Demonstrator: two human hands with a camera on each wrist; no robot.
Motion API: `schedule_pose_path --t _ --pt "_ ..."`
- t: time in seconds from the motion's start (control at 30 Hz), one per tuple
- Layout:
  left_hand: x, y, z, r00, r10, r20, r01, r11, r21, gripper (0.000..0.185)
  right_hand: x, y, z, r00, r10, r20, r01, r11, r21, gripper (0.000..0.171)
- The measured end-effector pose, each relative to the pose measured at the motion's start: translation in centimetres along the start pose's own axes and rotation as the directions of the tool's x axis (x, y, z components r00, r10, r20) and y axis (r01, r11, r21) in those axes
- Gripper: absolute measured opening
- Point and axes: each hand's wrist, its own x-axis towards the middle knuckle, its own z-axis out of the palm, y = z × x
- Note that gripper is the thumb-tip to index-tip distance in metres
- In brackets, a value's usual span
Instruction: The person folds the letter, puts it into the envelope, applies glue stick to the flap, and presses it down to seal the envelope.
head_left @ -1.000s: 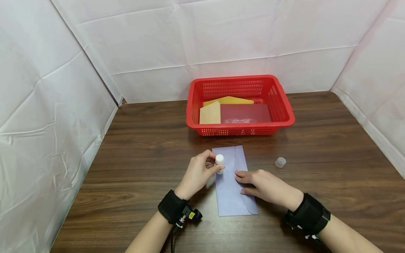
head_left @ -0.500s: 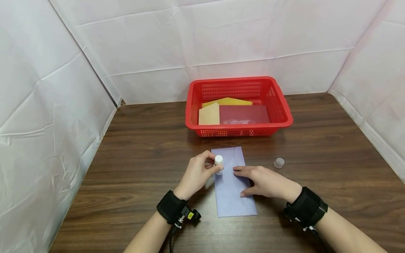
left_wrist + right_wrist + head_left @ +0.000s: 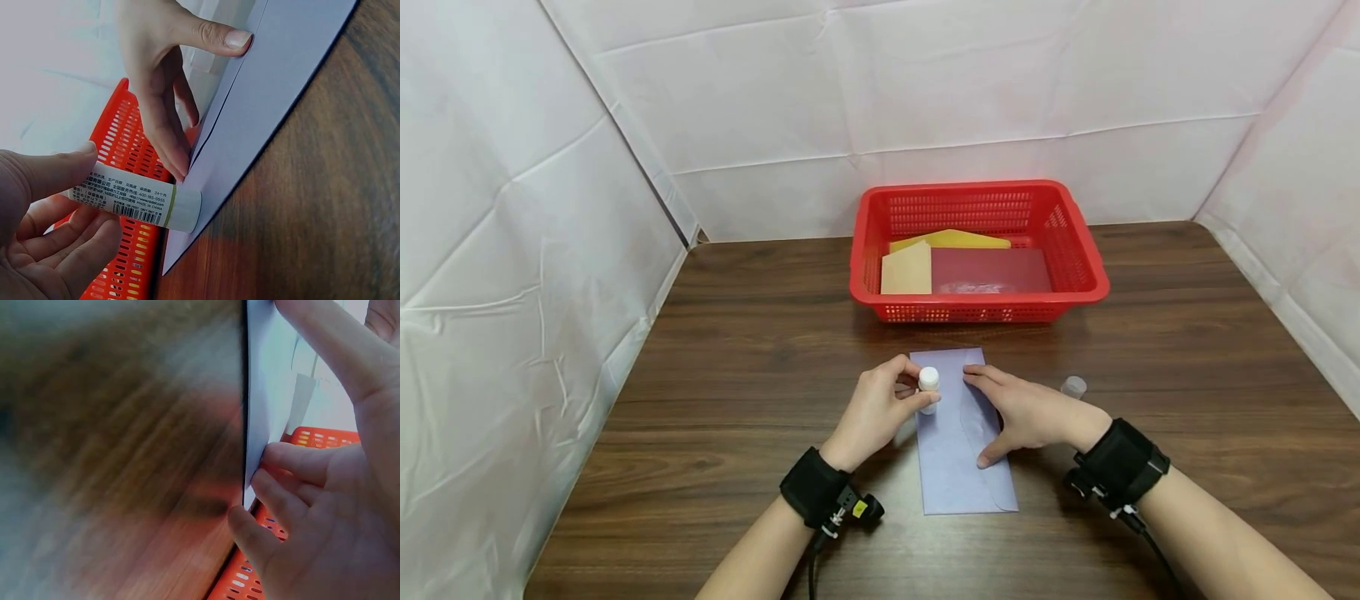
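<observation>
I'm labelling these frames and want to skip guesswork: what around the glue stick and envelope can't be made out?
- Glue stick tip: head view, hidden by the left hand; left wrist view shows only the barrel.
- Envelope flap seam: head view, covered by the right hand.
- Table: right wrist view, blurred.
- Cap: head view, partly behind the right hand.

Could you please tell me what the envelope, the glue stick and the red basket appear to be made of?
Envelope: matte lilac paper, apparently; thin, flat, with a crisp folded flap.
Glue stick: smooth white plastic tube, probably, with a printed label.
Red basket: glossy moulded plastic, by its perforated lattice walls.
</observation>
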Motion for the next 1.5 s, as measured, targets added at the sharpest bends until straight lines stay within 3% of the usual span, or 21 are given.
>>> schedule_pose_path --t 0.4,0.87,1.13,1.5 --pt "0.2 0.4 0.1 1.000 0.004 0.006 -0.004 1.000 0.002 0.020 -0.3 -0.1 -0.1 1.000 0.017 -0.008 -0.017 1.000 -0.024 0.117" --pt "0.0 0.2 0.1 1.000 0.004 -0.001 -0.004 1.000 -0.003 0.021 -2.1 -0.9 1.1 0.990 -0.081 -0.111 0.075 0.995 -0.061 0.079" --pt "-0.1 0.2 0.0 1.000 -0.011 -0.012 0.011 1.000 -0.018 0.020 -3.0 -1.2 2.2 0.961 -0.180 -0.211 0.160 0.981 -0.111 0.053" --pt "-0.1 0.2 0.1 1.000 -0.024 -0.006 0.024 0.999 -0.022 0.020 -3.8 -1.6 3.3 0.914 -0.287 -0.286 0.247 0.954 -0.169 0.028"
